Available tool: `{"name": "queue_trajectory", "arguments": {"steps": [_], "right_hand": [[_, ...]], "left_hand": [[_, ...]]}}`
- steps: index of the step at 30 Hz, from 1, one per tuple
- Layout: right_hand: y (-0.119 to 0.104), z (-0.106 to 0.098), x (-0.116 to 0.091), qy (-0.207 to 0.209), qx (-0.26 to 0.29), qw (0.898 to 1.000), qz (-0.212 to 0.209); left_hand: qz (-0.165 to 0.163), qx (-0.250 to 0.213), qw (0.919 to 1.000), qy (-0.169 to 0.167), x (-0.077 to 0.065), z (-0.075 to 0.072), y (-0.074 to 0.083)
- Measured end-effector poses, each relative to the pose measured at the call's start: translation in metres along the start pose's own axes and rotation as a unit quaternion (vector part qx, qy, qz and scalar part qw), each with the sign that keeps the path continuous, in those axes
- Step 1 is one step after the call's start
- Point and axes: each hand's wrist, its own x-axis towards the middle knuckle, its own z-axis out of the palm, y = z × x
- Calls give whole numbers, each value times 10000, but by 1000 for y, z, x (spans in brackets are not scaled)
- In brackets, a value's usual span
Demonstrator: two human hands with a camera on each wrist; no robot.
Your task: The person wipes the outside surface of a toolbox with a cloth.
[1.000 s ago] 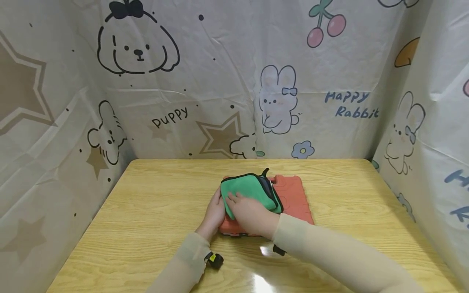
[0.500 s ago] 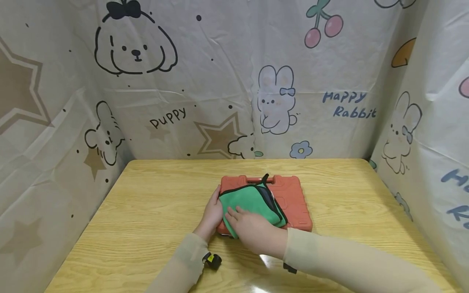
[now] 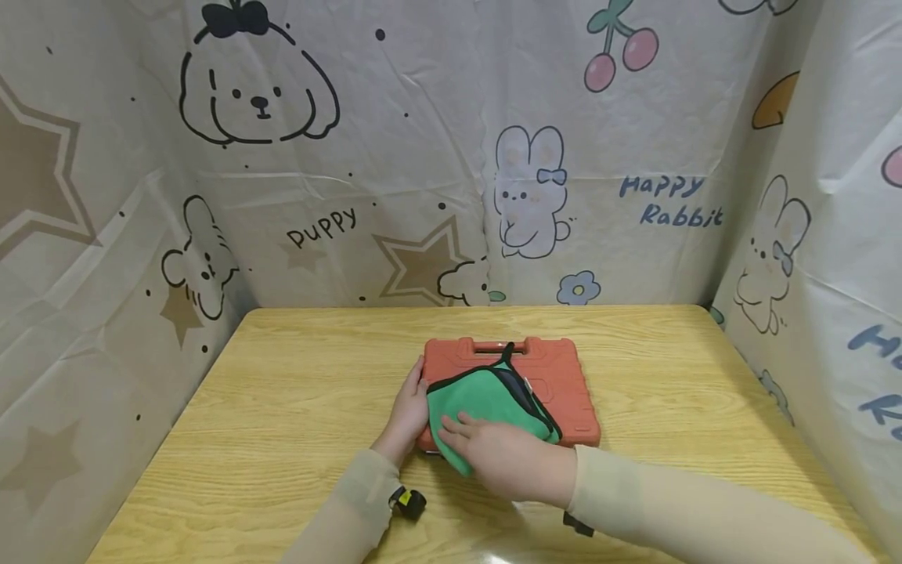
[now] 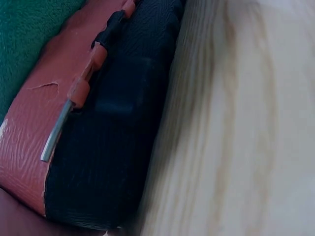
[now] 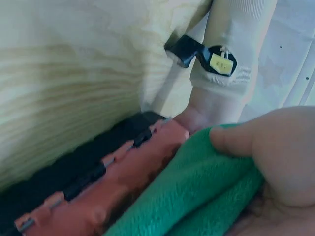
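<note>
Our green cloth (image 3: 472, 399) lies across the red case (image 3: 567, 384), toward seven o'clock. Our right hand (image 3: 514, 462) presses it with straight fingers; our left hand (image 3: 409, 411) braces the case at nine, fingers extended. On this wooden table (image 3: 317, 392), we'd best press evenly, bracing firmly.

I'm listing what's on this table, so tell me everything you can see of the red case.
The case looks like hard plastic, red above and black below, with raised outlines on top and a handle at the far edge. A hinge with a metal pin runs along the near edge. It lies flat on the table and looks closed. A green cloth, under the right hand, covers part of its top; the left hand touches its left side.
</note>
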Motion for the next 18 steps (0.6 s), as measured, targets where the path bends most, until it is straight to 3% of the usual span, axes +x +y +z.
{"name": "queue_trajectory", "arguments": {"steps": [7, 18], "right_hand": [[9, -4, 2, 30, 386, 9992, -135], [24, -6, 15, 66, 540, 9985, 112]], "left_hand": [[-31, 119, 9999, 30, 0, 1, 0], [7, 73, 10000, 6, 0, 1, 1]]}}
